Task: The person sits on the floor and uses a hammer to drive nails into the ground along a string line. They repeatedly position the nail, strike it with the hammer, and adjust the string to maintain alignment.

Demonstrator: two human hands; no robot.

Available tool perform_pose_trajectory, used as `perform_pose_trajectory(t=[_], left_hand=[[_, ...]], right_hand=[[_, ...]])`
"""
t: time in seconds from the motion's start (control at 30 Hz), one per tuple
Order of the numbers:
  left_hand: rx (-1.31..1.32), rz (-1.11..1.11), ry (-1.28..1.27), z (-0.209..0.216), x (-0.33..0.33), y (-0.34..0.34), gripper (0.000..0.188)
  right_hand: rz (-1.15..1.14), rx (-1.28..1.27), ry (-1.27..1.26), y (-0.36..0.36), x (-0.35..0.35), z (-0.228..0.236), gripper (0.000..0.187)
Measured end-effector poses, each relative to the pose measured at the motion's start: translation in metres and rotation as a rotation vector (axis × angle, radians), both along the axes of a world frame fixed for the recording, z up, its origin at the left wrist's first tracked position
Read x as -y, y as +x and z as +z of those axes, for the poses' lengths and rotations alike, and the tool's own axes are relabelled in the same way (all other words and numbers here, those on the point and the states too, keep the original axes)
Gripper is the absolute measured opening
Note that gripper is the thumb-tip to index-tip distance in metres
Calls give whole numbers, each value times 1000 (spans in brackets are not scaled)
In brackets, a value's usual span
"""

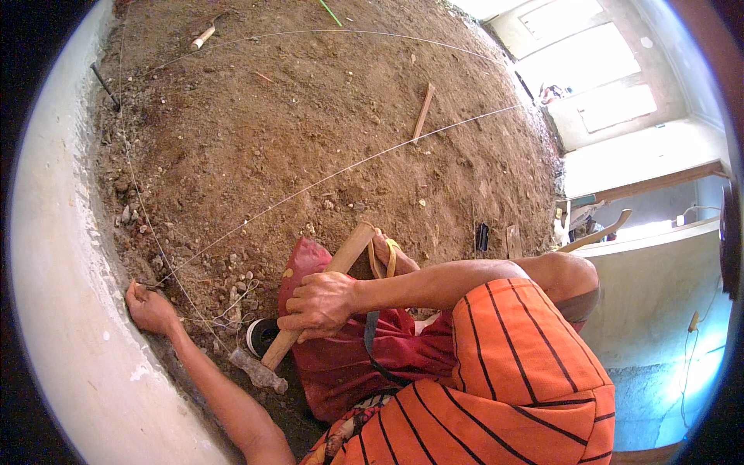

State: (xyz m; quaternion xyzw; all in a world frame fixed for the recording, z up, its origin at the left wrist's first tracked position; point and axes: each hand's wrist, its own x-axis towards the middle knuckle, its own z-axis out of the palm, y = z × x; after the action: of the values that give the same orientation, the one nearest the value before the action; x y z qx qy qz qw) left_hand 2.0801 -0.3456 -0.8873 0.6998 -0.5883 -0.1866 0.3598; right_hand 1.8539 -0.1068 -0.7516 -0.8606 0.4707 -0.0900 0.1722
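My right hand (319, 304) is wrapped round the wooden handle of a hammer (353, 249). The hammer's metal head points down toward the ground near my left forearm. Beside the pale wall, my left hand (152, 310) is low to the soil, its fingertips pinched together close to where thin white strings (172, 273) cross. What the fingertips hold is too small to make out. Loose loops of string (236, 304) lie between the two hands. Dark red cloth (333, 353) is under my right hand, with a round black thing with a white rim (252, 339) next to it.
A pale wall (62, 271) runs along the left. Strings stretch taut across the bare soil (310, 116). A dark metal rod (106, 87) leans by the wall. A wooden-handled tool (203, 37) lies far left, a wood strip (423, 112) farther right. A ledge (643, 182) stands right.
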Motion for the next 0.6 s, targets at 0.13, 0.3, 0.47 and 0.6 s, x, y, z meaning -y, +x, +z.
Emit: perform_pose_trajectory(t=[0.13, 0.3, 0.47, 0.6], left_hand=[[15, 1, 4, 6, -2, -3, 24], [5, 7, 15, 1, 0, -2, 23], [-10, 4, -7, -3, 2, 1, 23], [25, 14, -1, 6, -1, -2, 23]], right_hand=[[6, 9, -5, -2, -1, -1, 40], [16, -3, -6, -1, 0, -2, 40], [13, 10, -14, 1, 1, -1, 41], [3, 19, -22, 2, -1, -4, 40]])
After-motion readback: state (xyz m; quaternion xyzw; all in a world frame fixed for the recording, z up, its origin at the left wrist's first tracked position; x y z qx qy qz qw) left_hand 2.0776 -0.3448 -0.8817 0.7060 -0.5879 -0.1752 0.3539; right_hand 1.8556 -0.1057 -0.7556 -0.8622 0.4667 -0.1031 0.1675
